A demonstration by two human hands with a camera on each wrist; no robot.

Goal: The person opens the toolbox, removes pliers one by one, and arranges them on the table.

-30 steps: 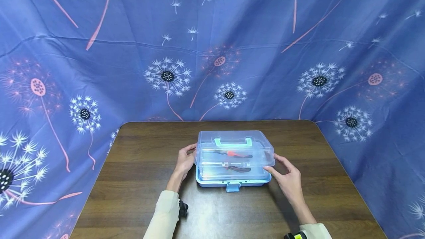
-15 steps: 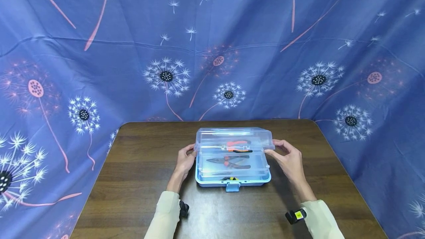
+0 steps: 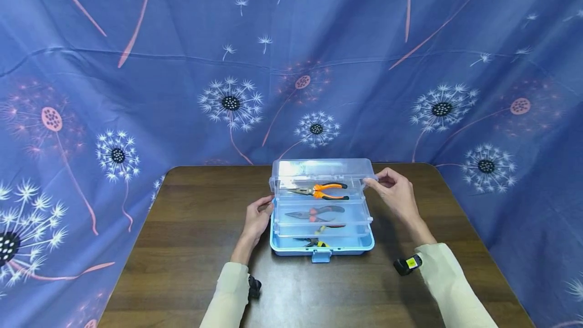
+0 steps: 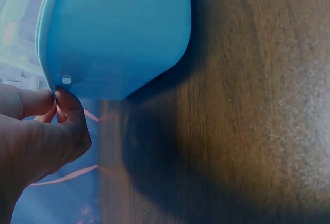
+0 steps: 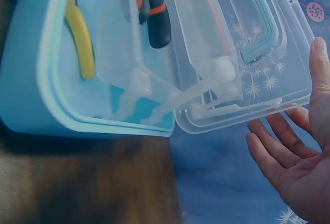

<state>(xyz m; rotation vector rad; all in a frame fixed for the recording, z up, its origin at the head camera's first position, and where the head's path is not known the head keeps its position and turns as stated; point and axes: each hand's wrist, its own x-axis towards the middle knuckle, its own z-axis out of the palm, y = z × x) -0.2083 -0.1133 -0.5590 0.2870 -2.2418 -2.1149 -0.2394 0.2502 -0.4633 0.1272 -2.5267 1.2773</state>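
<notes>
A blue plastic toolbox (image 3: 291, 252) with a clear lid (image 3: 324, 167) stands on the table. Its lid is raised at the back, and clear trays (image 3: 360, 211) are lifted out in steps. Long-nose pliers with orange and black handles (image 3: 334, 197) lie in the upper tray, and a red-handled pair (image 3: 314, 215) shows lower down. Yellow-handled pliers (image 3: 314, 242) lie in the base. My left hand (image 4: 46, 141) pinches the base's rim at the left rear. With thumb and fingers on either side, my right hand (image 5: 304, 177) holds the lid's right edge.
The wooden table (image 3: 191, 252) extends around the toolbox. A blue latch (image 3: 321, 256) hangs at the box's front. Behind the table hangs a blue cloth (image 3: 364, 90) with dandelion prints.
My right hand has swung the lid up and back, and the clear trays have risen and spread with it, uncovering the pliers. My left hand has stayed at the box's left side.
</notes>
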